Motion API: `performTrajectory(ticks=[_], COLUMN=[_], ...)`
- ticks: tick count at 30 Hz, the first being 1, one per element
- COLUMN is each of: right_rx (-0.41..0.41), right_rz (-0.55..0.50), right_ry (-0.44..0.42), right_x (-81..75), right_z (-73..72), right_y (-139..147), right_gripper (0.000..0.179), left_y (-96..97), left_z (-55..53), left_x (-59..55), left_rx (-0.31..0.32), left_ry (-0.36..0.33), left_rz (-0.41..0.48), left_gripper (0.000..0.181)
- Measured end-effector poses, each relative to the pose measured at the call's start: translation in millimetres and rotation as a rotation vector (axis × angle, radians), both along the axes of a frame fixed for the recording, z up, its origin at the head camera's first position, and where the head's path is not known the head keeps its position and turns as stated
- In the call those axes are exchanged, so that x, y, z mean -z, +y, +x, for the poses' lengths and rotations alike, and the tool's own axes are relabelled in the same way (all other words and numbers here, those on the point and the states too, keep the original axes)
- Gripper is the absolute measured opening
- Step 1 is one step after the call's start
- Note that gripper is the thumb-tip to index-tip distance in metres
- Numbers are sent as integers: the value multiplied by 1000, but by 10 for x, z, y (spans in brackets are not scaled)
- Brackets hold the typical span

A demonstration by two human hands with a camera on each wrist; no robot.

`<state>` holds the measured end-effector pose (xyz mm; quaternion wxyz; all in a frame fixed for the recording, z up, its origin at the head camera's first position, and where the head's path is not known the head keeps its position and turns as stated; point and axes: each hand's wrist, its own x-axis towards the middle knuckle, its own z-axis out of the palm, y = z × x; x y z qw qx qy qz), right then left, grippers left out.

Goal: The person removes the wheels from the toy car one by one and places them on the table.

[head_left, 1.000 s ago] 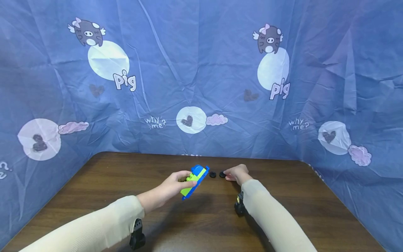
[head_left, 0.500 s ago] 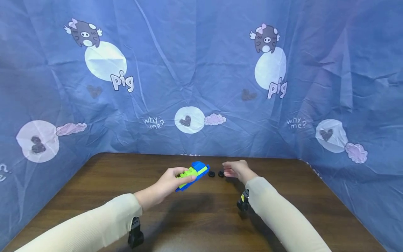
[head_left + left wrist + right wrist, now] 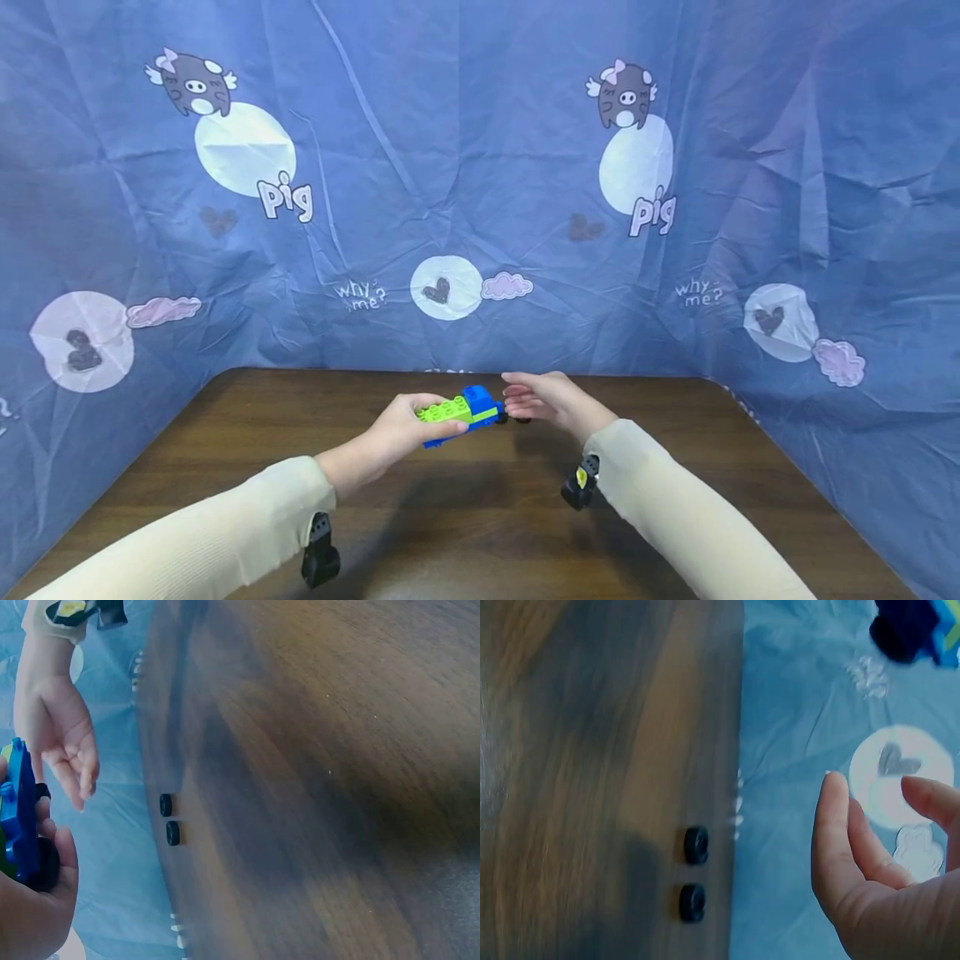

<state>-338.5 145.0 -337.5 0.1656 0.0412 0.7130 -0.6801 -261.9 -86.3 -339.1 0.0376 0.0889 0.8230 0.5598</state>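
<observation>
My left hand (image 3: pixel 405 427) grips a toy car (image 3: pixel 459 410) built of lime-green and blue bricks, thumb along its near side. The car is held above the table with its studs up and its blue cab pointing right. In the left wrist view, black wheels (image 3: pixel 47 867) show on the car's underside, partly covered by fingers. Just right of the cab, my right hand (image 3: pixel 551 400) hovers with loosely extended fingers and nothing between them. Two loose black wheels (image 3: pixel 696 845) lie side by side on the table below it, partly hidden in the head view.
The brown wooden table (image 3: pixel 480 525) ends just behind the loose wheels. Beyond its far edge hangs a blue printed cloth (image 3: pixel 465 192). Black cameras (image 3: pixel 321 550) are strapped at both wrists.
My right hand has lifted off the loose wheels and moved left toward the cab, fingers spreading. The left hand has turned the car from a steep tilt to nearly level, studs up.
</observation>
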Motion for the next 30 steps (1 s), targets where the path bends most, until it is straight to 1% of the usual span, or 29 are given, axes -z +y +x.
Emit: performTrajectory(ticks=[3, 6, 10, 14, 17, 19, 23, 25, 28, 30], right_rx=[-29, -69, -150, -234, -266, -267, -275, -275, -271, -268], right_rz=[4, 15, 16, -14, -59, -93, -126, -131, -132, -136], right_ry=[-10, -1, 12, 4, 1, -6, -6, -3, 18, 37], right_x=[-59, -105, -155, -199, -215, -215, -201, -195, -191, -189], right_z=[69, 130, 218, 299, 339, 355, 376, 382, 392, 398], right_y=[-54, -90, -117, -136, -145, -147, -143, -143, -148, -150], right_gripper=[52, 56, 60, 57, 53, 49, 43, 41, 42, 43], left_y=[-2, 1, 22, 54, 70, 76, 80, 81, 76, 69], left_z=[-25, -50, -63, -65, -63, -64, -70, -73, -78, -87], left_x=[-16, -38, -56, -63, -67, -71, -69, -64, -48, -33], left_rx=[9, 15, 18, 10, 2, 4, 9, 10, 17, 25], left_ry=[36, 72, 101, 141, 177, 193, 193, 168, 128, 105], left_rz=[-20, -33, -48, -73, -93, -99, -106, -92, -47, -2], left_gripper=[41, 40, 40, 40, 40, 40, 41, 42, 44, 44])
